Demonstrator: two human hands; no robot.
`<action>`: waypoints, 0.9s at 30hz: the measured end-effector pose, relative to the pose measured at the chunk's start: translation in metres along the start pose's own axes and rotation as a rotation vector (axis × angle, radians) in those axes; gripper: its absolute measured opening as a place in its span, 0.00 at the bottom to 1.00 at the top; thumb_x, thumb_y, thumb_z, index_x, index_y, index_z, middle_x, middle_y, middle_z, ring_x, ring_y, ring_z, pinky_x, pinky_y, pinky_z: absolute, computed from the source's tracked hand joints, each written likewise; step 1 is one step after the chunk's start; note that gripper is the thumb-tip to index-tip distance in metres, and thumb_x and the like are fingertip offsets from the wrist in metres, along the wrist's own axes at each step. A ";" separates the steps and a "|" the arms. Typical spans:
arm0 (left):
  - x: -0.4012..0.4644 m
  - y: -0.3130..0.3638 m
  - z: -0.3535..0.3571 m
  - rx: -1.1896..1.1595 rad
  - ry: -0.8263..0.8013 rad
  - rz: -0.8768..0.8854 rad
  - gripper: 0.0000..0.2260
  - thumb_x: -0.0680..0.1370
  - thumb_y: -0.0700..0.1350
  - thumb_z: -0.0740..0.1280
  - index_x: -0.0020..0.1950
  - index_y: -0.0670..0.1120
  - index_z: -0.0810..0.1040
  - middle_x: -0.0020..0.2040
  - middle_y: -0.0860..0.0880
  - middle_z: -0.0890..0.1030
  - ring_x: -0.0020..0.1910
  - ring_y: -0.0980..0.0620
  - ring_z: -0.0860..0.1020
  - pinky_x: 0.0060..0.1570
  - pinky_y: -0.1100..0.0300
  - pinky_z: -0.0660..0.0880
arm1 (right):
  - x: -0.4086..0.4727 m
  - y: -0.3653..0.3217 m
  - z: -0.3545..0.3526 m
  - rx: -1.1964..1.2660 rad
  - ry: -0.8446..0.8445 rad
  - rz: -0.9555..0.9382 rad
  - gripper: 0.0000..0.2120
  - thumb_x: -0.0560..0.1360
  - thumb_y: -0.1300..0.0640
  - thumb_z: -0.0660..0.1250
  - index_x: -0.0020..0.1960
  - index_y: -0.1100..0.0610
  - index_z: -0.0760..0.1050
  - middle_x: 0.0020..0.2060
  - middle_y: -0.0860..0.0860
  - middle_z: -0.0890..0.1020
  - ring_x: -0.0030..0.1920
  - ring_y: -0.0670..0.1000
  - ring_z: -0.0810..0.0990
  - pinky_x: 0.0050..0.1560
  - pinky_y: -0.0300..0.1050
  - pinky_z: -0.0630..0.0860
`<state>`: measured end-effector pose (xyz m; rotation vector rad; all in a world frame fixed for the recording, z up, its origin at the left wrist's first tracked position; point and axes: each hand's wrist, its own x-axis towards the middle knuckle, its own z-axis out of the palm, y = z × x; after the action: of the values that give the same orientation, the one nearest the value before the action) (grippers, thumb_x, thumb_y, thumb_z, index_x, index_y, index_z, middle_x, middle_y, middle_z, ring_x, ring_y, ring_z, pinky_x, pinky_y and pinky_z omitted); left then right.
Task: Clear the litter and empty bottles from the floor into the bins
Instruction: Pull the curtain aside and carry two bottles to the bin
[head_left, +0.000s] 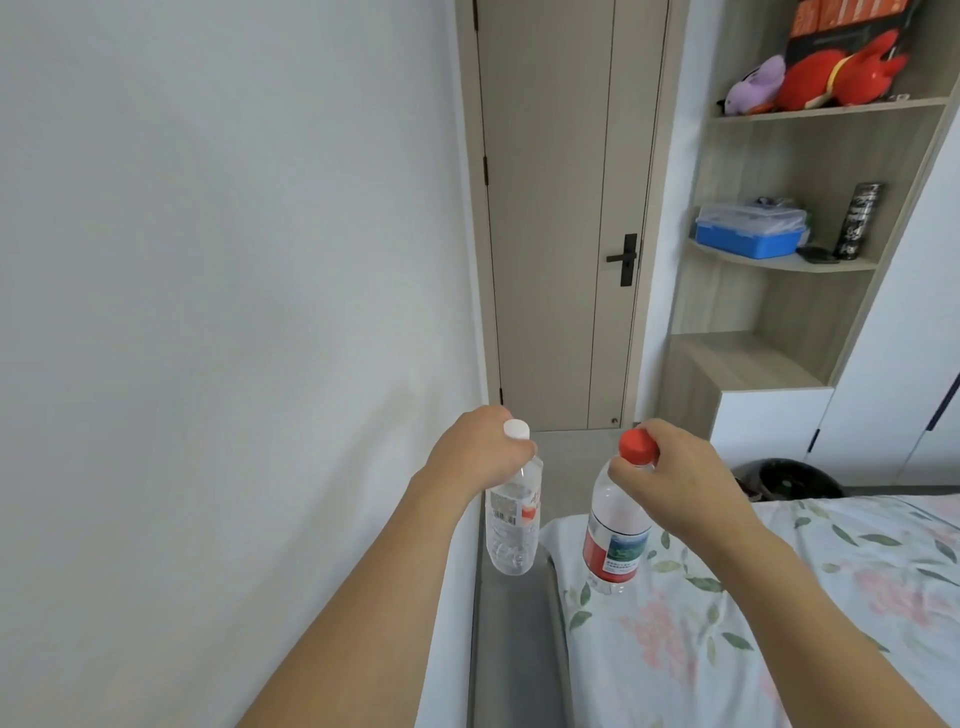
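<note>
Now | left hand (475, 454) fingers curled round white-capped bottle (514, 519) neck, left of bed (779, 597) | right hand (675, 478) pinching red-capped bottle (615, 535) neck, over bed corner | black bin (789, 478) beyond bed

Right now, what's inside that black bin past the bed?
The black bin shows only a dark liner inside with faint glints; no contents can be made out. The bed covers its lower part, so the bottom stays hidden.

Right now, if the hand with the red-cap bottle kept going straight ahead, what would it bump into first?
Probably nothing close. The right hand, its grip on the red-cap bottle, points up the open floor toward the closed door. The black bin sits off to its right. Depth is hard to judge here.
</note>
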<state>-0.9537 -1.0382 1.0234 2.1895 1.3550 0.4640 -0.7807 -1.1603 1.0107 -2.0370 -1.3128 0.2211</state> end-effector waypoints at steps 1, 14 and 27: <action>0.016 0.002 0.003 0.010 0.000 0.003 0.08 0.73 0.49 0.66 0.48 0.46 0.76 0.45 0.48 0.79 0.46 0.47 0.80 0.39 0.56 0.73 | 0.016 0.006 0.002 0.002 0.002 0.001 0.08 0.71 0.49 0.66 0.46 0.52 0.73 0.40 0.49 0.78 0.40 0.51 0.77 0.39 0.45 0.75; 0.190 0.043 0.022 -0.004 0.046 0.045 0.08 0.74 0.51 0.67 0.46 0.47 0.77 0.45 0.50 0.80 0.44 0.49 0.78 0.39 0.56 0.72 | 0.191 0.057 -0.005 0.108 0.018 -0.006 0.09 0.71 0.52 0.66 0.37 0.51 0.67 0.34 0.50 0.76 0.34 0.50 0.73 0.33 0.43 0.70; 0.412 0.001 0.051 -0.090 -0.009 0.042 0.06 0.73 0.51 0.68 0.45 0.49 0.77 0.44 0.50 0.79 0.43 0.50 0.78 0.38 0.58 0.72 | 0.382 0.091 0.066 0.093 0.025 0.062 0.07 0.70 0.51 0.66 0.45 0.52 0.73 0.39 0.49 0.79 0.41 0.52 0.78 0.42 0.49 0.79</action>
<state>-0.7439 -0.6818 0.9906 2.1479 1.2605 0.5198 -0.5650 -0.8264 0.9867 -1.9972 -1.2039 0.2791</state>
